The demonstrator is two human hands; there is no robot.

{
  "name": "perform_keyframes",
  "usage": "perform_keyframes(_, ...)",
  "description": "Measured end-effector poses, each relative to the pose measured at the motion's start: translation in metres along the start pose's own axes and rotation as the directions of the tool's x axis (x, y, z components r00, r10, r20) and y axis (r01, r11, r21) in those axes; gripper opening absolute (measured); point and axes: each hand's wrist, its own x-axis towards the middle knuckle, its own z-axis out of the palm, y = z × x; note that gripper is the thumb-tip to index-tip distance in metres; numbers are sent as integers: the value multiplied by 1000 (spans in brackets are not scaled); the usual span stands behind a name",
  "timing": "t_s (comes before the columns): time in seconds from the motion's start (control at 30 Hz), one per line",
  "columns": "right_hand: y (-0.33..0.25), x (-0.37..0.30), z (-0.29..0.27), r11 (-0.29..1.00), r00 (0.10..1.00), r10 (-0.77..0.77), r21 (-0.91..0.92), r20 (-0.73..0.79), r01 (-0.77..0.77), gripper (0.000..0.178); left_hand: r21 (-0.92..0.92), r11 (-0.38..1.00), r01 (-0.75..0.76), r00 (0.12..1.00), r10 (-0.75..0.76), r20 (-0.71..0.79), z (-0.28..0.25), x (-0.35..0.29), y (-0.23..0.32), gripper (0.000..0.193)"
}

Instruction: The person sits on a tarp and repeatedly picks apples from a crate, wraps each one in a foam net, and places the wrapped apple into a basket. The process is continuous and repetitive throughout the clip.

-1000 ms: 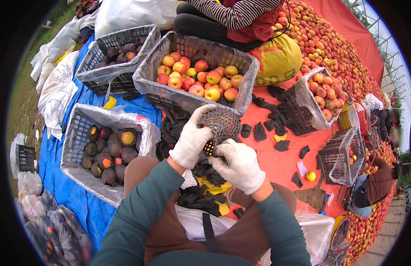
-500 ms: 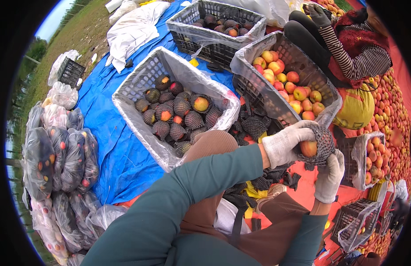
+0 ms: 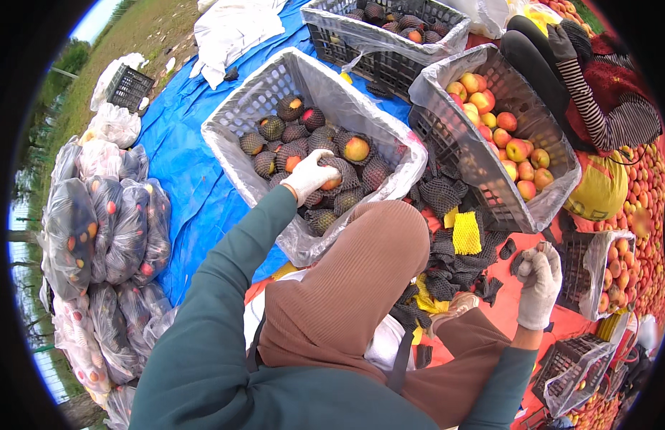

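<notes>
My left hand (image 3: 311, 176), in a white knit glove, reaches into the plastic-lined crate (image 3: 225, 136) in front of me. Its fingers are closed round an apple in a black foam net (image 3: 337, 179), among several other netted apples. Off to the right, over the red sheet, my gloved right hand (image 3: 540, 287) is raised with its fingers bent together. A small dark foam net (image 3: 518, 264) shows at its fingertips, partly hidden. Below it and to the left lies a heap of loose black foam nets (image 3: 447, 261), with a yellow foam net (image 3: 466, 233) on top.
A crate of bare apples (image 3: 458, 154) stands right of mine, and a crate of netted apples (image 3: 361, 54) behind. Bagged apples (image 3: 71, 229) pile up at left on the blue tarp (image 3: 193, 208). At upper right sits another person (image 3: 605, 100), beside a large apple heap (image 3: 644, 208).
My left hand has carried the netted apple from beside my right hand leftward into the crate. My right hand has let go of the apple and stays at the right. The view has shifted.
</notes>
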Motion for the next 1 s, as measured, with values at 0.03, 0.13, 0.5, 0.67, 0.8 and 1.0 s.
perform_keyframes(0.03,3,0,3,1000,1000,17,-19,11,-16,17,234,972,-19,1000,25,-20,1,3,-21,57)
perform_keyframes(0.13,9,4,0,997,1000,30,-64,-5,-30,17,555,820,-137,991,111,81,19,-2,-48,62)
perform_keyframes(0.5,30,33,-28,982,992,33,-182,-125,-55,25,762,439,-475,879,193,437,6,-13,10,71)
perform_keyframes(0.67,107,37,-58,721,991,136,-684,-19,-112,27,-337,723,-604,710,680,186,63,-71,187,31)
perform_keyframes(0.8,190,26,-86,504,964,181,-823,-195,-261,38,-728,517,-451,490,825,282,169,-110,245,28)
perform_keyframes(1.0,250,20,-122,617,901,166,-671,-400,-412,42,-712,616,337,680,364,636,232,-83,189,29)
